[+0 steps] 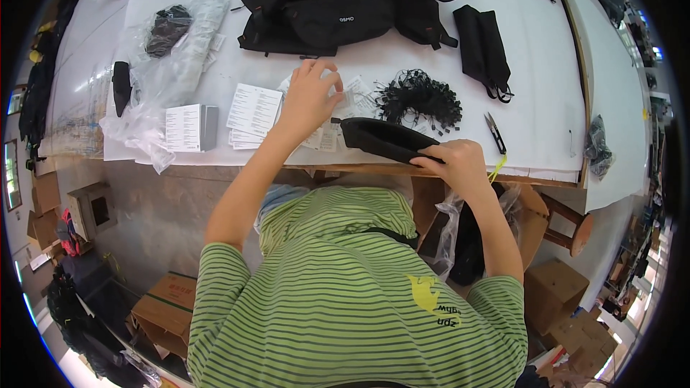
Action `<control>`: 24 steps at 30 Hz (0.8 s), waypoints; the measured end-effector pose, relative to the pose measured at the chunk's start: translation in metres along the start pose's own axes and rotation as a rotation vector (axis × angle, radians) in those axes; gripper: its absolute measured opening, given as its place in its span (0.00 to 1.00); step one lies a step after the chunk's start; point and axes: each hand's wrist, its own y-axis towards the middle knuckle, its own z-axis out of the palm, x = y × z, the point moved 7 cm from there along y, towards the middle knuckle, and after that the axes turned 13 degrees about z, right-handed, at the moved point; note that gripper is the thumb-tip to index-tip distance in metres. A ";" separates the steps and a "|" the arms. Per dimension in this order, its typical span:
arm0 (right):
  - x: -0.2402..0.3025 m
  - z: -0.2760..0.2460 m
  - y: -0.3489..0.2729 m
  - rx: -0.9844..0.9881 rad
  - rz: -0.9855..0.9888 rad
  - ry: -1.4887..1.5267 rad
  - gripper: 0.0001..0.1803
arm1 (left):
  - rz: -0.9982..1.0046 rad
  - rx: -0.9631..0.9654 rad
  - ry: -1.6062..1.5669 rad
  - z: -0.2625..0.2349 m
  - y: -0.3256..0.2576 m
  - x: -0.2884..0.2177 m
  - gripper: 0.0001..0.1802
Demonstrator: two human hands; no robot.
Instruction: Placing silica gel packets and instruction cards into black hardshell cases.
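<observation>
My left hand (310, 95) reaches over a scatter of small white paper tags (353, 98) on the white table (546, 111), fingertips pinching at one tag. My right hand (454, 163) grips the near end of a long black pouch (381, 138) that lies across the table's front edge. A tangle of black string loops (420, 97) sits just beyond the pouch. Small snips (494, 133) with a yellow loop lie to the right of my right hand.
A pile of black bags (345, 7) fills the far middle. Another flat black pouch (483, 50) lies at the right. White leaflets (253, 111), a small card box (190, 128) and clear plastic bags (169, 57) sit at the left. Cardboard boxes (169, 305) stand on the floor.
</observation>
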 end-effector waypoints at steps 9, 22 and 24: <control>0.001 -0.001 0.006 0.023 -0.018 -0.029 0.16 | 0.022 -0.001 -0.501 -0.019 0.016 -0.079 0.08; -0.015 -0.013 -0.004 -0.065 0.076 -0.082 0.19 | 0.144 -0.040 -0.342 0.010 -0.004 -0.083 0.12; -0.022 -0.014 -0.005 -0.044 0.040 0.009 0.20 | 0.156 -0.072 -0.299 0.009 -0.002 -0.083 0.12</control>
